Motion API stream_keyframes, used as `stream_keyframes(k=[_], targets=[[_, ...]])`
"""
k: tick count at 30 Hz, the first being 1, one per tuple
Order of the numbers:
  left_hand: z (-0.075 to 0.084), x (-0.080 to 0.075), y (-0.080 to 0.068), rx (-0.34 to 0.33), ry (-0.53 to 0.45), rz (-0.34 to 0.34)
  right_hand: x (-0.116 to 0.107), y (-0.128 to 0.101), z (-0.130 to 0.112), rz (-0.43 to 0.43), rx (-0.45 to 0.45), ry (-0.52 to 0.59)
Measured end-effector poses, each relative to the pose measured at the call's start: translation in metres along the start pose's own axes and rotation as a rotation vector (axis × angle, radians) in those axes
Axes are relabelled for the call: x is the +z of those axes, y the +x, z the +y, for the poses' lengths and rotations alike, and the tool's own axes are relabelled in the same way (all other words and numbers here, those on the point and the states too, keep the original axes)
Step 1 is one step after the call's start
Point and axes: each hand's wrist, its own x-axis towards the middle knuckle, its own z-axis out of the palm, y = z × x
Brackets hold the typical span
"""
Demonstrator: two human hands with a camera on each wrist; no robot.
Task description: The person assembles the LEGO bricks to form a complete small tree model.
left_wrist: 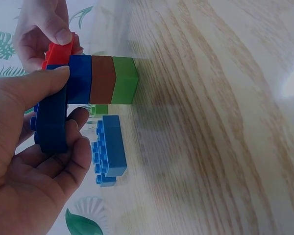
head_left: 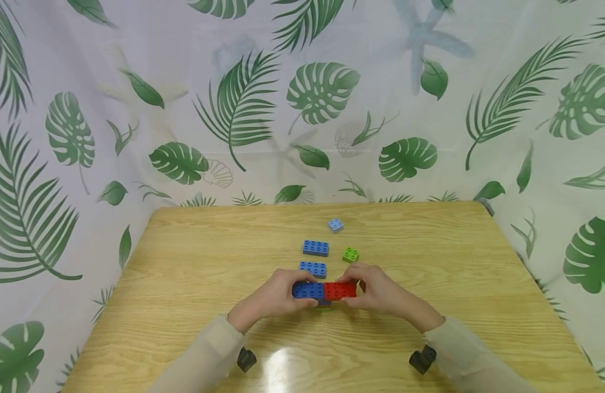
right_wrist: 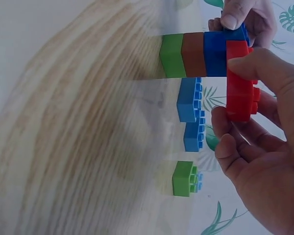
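The brick stack (head_left: pixel 324 292) stands on the tabletop (head_left: pixel 184 284) near its front edge, held between both hands: a green brick at the bottom, brown above, blue over that, then a dark blue and a red brick side by side on top. The left hand (head_left: pixel 270 300) has its grip curled round the dark blue brick (left_wrist: pixel 51 122); the right hand (head_left: pixel 385 295) pinches the red brick (right_wrist: pixel 239 81). Pressing straight down, evenly, with studs aligned, should seat them well. Loose blue bricks (head_left: pixel 313 257) lie just behind.

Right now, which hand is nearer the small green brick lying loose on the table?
Right. The right hand sits just in front of the small green brick, gripping the red brick; the left hand is farther off, across the stack.
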Motion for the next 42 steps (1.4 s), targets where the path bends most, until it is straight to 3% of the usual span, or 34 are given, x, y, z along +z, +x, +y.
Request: stream_keyframes(k=[8, 18, 29, 36, 42], targets=[[-0.001, 0.002, 0.000, -0.011, 0.005, -0.005, 0.000, -0.001, 0.000, -0.011, -0.001, 0.008], [0.001, 0.003, -0.001, -0.023, 0.000, -0.004, 0.008, -0.004, 0.003, 0.012, 0.069, 0.077], [-0.001, 0.005, -0.001, -0.021, -0.014, -0.005, 0.010, -0.005, 0.004, 0.026, 0.050, 0.096], [-0.012, -0.002, 0.005, -0.005, -0.121, 0.075, 0.010, -0.004, 0.002, 0.036, 0.047, 0.083], [-0.030, -0.012, 0.012, -0.045, -0.169, 0.182, 0.010, -0.003, 0.002, 0.024, 0.054, 0.083]])
